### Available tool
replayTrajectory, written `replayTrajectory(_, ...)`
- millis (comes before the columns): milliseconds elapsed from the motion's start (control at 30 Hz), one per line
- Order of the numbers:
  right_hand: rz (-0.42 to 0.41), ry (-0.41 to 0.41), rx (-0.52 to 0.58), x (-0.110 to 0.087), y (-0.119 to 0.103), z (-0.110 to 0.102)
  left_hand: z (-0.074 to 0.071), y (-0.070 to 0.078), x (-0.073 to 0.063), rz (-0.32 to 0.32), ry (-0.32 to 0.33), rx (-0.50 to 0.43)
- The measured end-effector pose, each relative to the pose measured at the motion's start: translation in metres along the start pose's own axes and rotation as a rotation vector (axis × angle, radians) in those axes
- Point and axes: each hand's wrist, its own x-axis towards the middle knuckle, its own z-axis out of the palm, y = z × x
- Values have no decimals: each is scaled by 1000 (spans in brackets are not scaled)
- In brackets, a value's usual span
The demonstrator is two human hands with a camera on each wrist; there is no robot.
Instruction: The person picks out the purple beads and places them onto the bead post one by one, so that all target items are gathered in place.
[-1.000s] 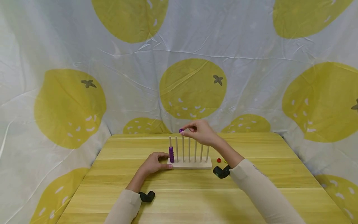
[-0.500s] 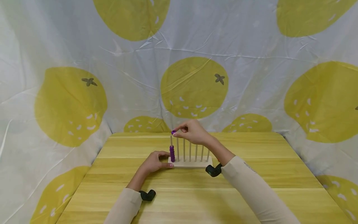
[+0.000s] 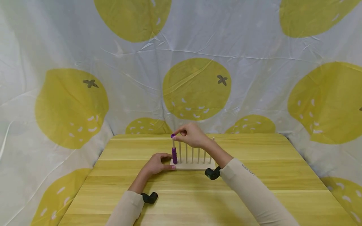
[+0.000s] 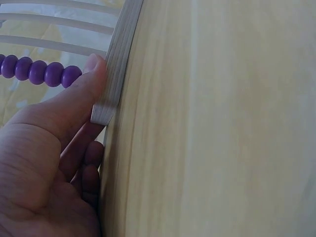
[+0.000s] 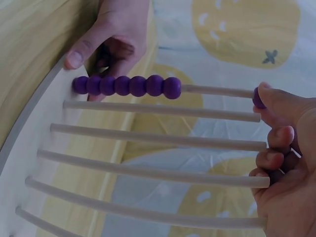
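A pale wooden stand (image 3: pixel 195 165) with a row of upright pegs sits mid-table. Several purple beads (image 5: pixel 129 86) are stacked at the foot of its leftmost peg (image 5: pixel 217 91). My right hand (image 3: pixel 193 135) pinches one more purple bead (image 3: pixel 173 136) between thumb and index finger, right at the top of that same peg. My left hand (image 3: pixel 156 164) grips the left end of the stand's base, its thumb on the near side, as the left wrist view shows the base edge (image 4: pixel 118 64) between thumb and fingers. The other pegs (image 5: pixel 163 139) bear no beads.
The light wooden table (image 3: pixel 118 175) runs back to a white curtain (image 3: pixel 135 78) printed with yellow lemons. Black wrist devices (image 3: pixel 150 197) sit on both wrists. The right forearm (image 3: pixel 219 153) crosses in front of the stand's right-hand pegs.
My right hand has moved left across the pegs with the purple bead, then slightly down onto the leftmost peg's tip. My left hand keeps its hold on the base.
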Motion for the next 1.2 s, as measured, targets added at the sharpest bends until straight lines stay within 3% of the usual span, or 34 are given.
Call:
replayTrajectory(333, 29, -16, -27, 0, -1, 1, -1, -2, 0, -8, -4, -4)
replayTrajectory(600, 25, 10, 23, -6, 2, -5, 1, -1, 2, -10, -9, 6)
replayTrajectory(967, 80, 100, 41, -31, 21, -33, 4, 0, 4, -31, 0, 10)
replayTrajectory(1200, 105, 146, 82, -53, 42, -52, -5, -1, -1, -37, -8, 16)
